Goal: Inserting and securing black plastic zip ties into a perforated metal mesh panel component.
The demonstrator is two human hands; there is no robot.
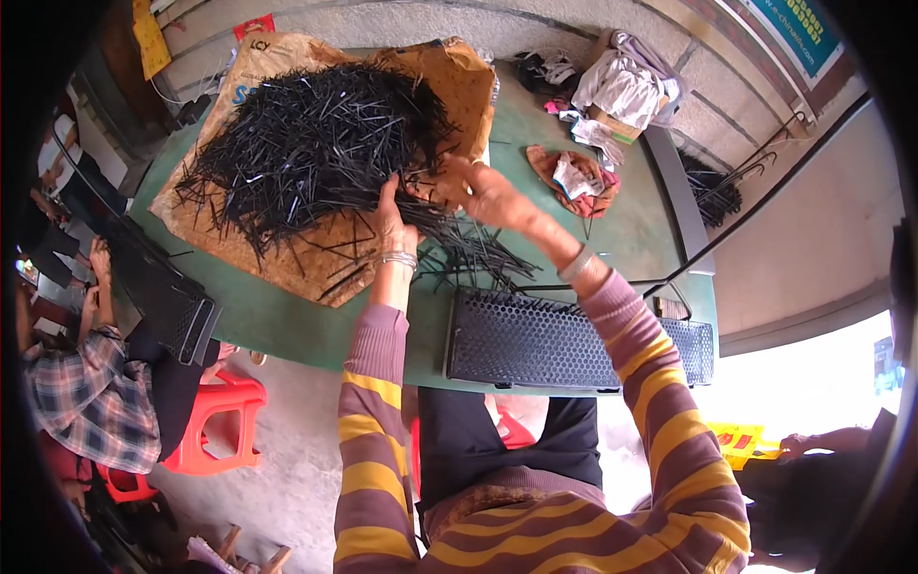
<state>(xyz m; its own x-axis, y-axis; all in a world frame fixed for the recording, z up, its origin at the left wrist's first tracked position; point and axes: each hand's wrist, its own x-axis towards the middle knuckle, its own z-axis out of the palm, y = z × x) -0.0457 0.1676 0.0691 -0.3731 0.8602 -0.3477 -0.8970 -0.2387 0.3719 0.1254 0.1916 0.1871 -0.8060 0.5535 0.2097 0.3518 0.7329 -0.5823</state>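
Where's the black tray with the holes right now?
The black tray is right of centre in the head view, along the near edge of the green table, crossed by the striped right sleeve, with black strips just beyond its left end.

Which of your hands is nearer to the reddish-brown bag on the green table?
Right. The right hand is to the left of the reddish-brown bag, by the black strips; the left hand is at the strips too, but farther left.

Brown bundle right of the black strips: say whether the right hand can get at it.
Probably yes: only green tabletop shows between the right hand and the brown bundle.
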